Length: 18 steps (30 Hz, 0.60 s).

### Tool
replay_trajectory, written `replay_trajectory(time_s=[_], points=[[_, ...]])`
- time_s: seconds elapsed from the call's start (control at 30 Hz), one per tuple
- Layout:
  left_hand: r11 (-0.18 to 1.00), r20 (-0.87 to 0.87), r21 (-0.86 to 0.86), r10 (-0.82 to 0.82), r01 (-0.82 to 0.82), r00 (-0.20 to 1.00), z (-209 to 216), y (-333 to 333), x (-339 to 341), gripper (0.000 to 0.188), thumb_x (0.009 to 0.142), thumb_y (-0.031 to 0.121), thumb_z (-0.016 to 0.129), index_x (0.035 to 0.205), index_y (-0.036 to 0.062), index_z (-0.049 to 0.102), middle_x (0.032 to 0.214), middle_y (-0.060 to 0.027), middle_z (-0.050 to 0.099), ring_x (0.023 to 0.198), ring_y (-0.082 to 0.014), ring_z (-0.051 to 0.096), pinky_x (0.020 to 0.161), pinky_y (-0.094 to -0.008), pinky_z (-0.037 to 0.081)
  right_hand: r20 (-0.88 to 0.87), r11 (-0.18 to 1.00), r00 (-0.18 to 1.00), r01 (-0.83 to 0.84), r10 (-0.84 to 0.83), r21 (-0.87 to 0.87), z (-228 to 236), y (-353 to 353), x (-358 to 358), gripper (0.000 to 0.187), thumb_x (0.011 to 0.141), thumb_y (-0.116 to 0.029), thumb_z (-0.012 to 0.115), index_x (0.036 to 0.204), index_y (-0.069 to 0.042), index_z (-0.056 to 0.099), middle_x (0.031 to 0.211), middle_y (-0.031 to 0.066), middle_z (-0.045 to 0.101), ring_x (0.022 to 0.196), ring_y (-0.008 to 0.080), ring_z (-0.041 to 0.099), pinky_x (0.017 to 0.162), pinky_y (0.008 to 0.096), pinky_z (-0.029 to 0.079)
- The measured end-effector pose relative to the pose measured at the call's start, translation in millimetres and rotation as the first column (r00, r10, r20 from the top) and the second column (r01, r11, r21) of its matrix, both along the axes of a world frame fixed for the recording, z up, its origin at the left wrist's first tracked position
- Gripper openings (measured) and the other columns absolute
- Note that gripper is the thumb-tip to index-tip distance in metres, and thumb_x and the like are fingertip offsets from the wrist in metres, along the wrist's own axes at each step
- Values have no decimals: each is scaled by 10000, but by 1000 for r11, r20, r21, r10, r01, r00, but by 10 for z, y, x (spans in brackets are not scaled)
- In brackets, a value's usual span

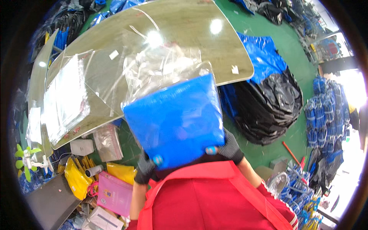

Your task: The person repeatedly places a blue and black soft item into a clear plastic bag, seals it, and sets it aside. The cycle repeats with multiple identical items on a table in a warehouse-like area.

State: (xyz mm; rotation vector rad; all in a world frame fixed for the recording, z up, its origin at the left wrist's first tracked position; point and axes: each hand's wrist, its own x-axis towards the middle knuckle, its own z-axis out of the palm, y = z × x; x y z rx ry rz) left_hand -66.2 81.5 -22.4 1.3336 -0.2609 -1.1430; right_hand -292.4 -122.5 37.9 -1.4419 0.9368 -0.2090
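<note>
Both my hands, in dark grey gloves with blue thumb tips, hold a flat, rectangular folded blue sheet [176, 119] in front of my body. My left hand [148, 165] grips its lower left corner with the thumb on top. At the lower right corner, my right hand [227, 148] does the same; the fingers of both hands are hidden underneath. Crumpled clear plastic bag film [153, 73] spreads from the sheet's far edge onto the table [207, 46]. Whether this film also wraps the blue sheet, I cannot tell for sure.
A stack of clear bags [67, 97] lies on the table's left part. To the right, a large black and blue bundle [264, 103] rests on the green floor. A pink box [114, 193], yellow pouches [76, 178] and a small green fan [27, 161] are at lower left.
</note>
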Motion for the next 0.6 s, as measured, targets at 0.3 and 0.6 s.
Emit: replay_trajectory(time_s=[0.3,0.6], points=[[954,35,-192,-227,229,973,106,-92,646,576,843,257,694,1317,12,476,1177,-100,593,1031,-224,579,905,-358,467,295,992,947,-125,129,-32,-361,-232,1,657,797,-430,731,1260,-10,527,1175,149,620,1089,247,593,938,359,460],[1000,181,-13,9,-7,983,80,-162,176,758,830,373,707,1422,48,362,1343,-121,501,1204,-229,492,1003,-337,399,224,997,974,-13,-3,70,-184,-295,199,848,710,-319,815,1374,-4,391,1266,123,540,1170,224,504,990,368,407]])
